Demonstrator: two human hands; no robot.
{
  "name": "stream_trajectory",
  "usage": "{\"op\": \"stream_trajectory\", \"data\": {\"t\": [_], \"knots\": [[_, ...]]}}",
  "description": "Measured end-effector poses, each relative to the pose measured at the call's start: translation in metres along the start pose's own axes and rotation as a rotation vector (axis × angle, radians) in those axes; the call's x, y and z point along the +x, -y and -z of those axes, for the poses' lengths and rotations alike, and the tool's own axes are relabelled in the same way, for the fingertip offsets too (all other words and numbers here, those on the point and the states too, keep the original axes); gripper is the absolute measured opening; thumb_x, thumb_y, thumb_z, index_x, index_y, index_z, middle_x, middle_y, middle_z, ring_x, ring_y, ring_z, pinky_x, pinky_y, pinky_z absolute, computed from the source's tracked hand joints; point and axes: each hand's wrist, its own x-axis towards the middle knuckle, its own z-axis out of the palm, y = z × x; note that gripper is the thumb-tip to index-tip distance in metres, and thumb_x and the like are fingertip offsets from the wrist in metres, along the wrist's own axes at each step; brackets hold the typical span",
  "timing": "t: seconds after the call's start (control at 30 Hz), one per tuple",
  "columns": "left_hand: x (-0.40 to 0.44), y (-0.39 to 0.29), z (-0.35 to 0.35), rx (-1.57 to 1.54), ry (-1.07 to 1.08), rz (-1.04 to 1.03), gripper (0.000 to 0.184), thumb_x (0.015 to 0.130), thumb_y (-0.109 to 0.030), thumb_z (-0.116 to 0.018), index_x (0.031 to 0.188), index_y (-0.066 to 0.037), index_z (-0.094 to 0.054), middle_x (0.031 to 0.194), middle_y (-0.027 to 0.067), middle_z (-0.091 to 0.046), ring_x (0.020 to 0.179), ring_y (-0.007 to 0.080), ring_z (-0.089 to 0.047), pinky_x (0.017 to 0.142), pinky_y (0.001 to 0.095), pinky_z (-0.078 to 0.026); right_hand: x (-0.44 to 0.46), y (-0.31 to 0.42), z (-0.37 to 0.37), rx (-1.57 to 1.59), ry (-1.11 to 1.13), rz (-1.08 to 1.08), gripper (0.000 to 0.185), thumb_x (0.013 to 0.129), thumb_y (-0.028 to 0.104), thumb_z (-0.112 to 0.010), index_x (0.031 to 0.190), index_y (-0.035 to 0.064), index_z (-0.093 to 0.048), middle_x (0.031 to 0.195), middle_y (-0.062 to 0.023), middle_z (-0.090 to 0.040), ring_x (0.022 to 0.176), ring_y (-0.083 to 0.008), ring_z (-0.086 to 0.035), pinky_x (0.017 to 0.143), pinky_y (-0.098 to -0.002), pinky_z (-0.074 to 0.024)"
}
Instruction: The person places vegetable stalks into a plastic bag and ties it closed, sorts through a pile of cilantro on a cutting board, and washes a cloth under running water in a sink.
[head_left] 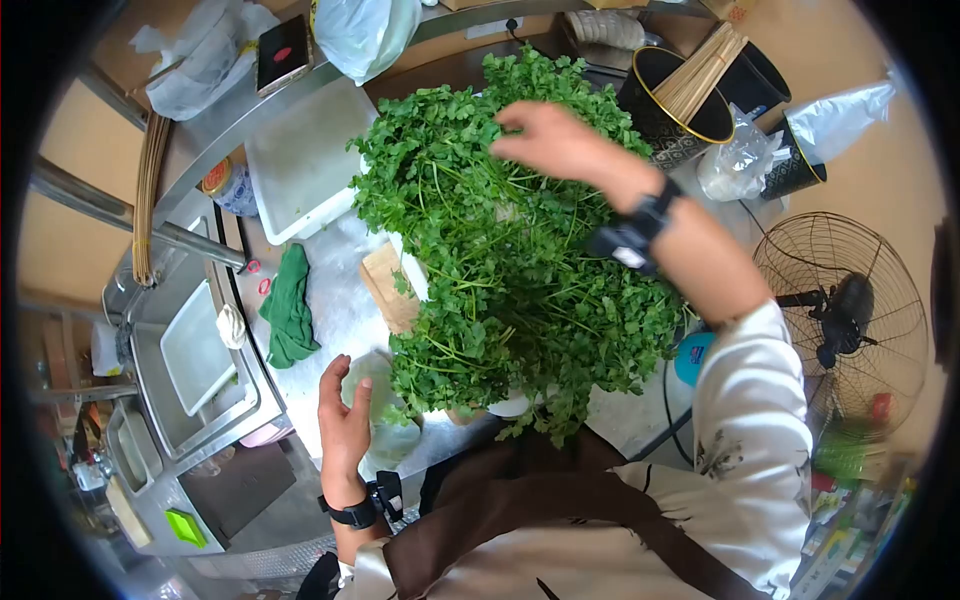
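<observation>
A large heap of leafy green herbs (480,240) covers the middle of the metal counter. Over its upper part is my right hand (550,140), its thumb and fingers bent with a gap between them; no stem shows in it. My left hand (345,410) is at the heap's lower left edge, fingers spread and holding nothing, beside a translucent plastic bag (388,425). Dark straps with small devices circle both wrists. A brown block-like piece (388,287) lies against the heap's left side.
A white tray (305,150) stands upper left, a green cloth (290,310) below it. Left is a sink (260,400). Dark pots, one with wooden sticks (700,70), stand upper right, near a wire-caged fan (845,310). A metal rail (130,215) crosses the left side.
</observation>
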Motion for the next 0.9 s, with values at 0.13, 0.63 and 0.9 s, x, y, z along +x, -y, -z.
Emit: {"op": "stream_trajectory", "data": {"t": [0.13, 0.63, 0.9], "knots": [[0.003, -0.007, -0.002, -0.011, 0.051, 0.003, 0.042, 0.084, -0.012, -0.056, 0.121, 0.003, -0.044, 0.12, 0.0163, -0.049, 0.114, 0.0253, -0.045, 0.096, 0.0345, -0.034, 0.058, 0.014, -0.086, -0.007, 0.109, -0.08, 0.1, 0.065, 0.043, -0.073, 0.137, 0.0021, -0.017, 0.134, -0.0297, -0.026, 0.123, -0.0389, -0.033, 0.101, -0.0376, -0.0323], [-0.024, 0.018, 0.022, -0.052, -0.046, 0.118, 0.038, 0.083, -0.012, -0.058, 0.117, 0.001, -0.047, 0.119, 0.0153, -0.051, 0.111, 0.0251, -0.047, 0.094, 0.0354, -0.035, 0.034, -0.043, -0.092, 0.574, 0.004, 0.271, 0.037, 0.078, 0.0, -0.059, 0.114, 0.0044, -0.05, 0.101, -0.0036, -0.055, 0.082, -0.0112, -0.052, 0.075, -0.0273, -0.0451], [-0.016, 0.01, 0.022, 0.015, -0.021, 0.091, 0.039, 0.081, -0.01, -0.059, 0.116, 0.002, -0.047, 0.12, 0.0172, -0.049, 0.113, 0.0264, -0.046, 0.095, 0.0328, -0.034, 0.01, -0.048, -0.069, -0.109, 0.5, -0.162, 0.039, 0.072, 0.01, -0.064, 0.105, -0.0061, -0.054, 0.106, -0.0167, -0.057, 0.091, -0.0316, -0.056, 0.078, -0.0374, -0.0463]]}}
